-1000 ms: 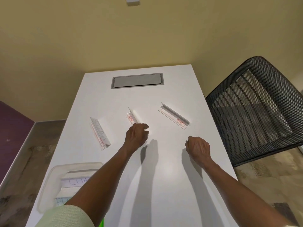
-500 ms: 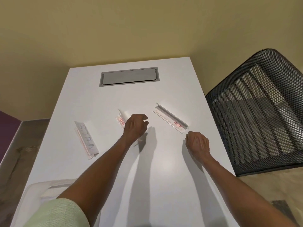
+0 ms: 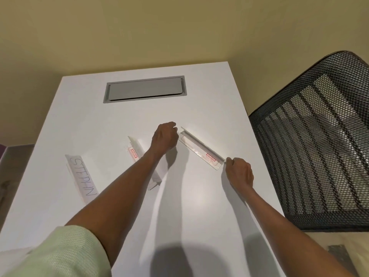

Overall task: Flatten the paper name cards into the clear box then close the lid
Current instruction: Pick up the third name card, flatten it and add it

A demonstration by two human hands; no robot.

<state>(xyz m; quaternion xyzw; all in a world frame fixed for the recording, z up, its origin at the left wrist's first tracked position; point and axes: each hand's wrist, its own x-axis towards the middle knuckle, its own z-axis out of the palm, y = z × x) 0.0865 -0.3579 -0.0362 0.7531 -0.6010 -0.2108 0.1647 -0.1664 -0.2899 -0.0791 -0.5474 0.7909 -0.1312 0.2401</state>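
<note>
1. We see three clear holders on the table [image 3: 199,196]. The left holder [image 3: 82,178] contains a card lettered "STEPHN". The middle holder [image 3: 139,154] contains a white card and runs under the left forearm. The right holder [image 3: 201,150] shows only a red label; we cannot tell whether a card sits in it.
2. Left hand [image 3: 164,139]: fingers curled at the far end of the right holder, apparently touching it; grip not resolved.
3. Right hand [image 3: 238,172]: fingers curled at the near end of the same holder, fingertips at its corner; a pinch is not clear.
4. A pale translucent edge at the lower left may be the box [image 3: 14,251]; contents not visible.
5. Table is white, with a grey hatch [image 3: 145,89] at its far end. A black mesh chair [image 3: 311,146] stands to the right; the wall [image 3: 159,27] is yellow.
</note>
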